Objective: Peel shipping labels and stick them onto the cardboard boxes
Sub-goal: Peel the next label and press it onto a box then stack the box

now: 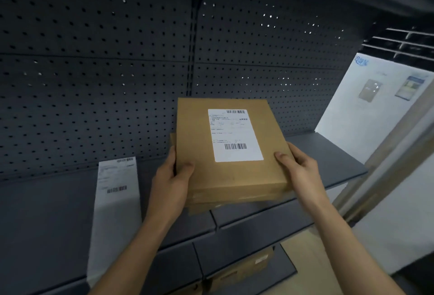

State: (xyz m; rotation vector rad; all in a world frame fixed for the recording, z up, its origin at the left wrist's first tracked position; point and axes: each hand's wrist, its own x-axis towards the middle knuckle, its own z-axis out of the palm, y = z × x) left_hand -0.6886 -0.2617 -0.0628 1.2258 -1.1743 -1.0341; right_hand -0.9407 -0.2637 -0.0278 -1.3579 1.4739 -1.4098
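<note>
Both bare forearms reach forward and upward from the lower edge of the view, converging toward the middle. The left hand point(172, 177) is curled with its thumb lying on top and its fingers tucked out of sight below. The right hand point(297, 167) mirrors it, thumb pointing inward and wrist bent slightly.
</note>
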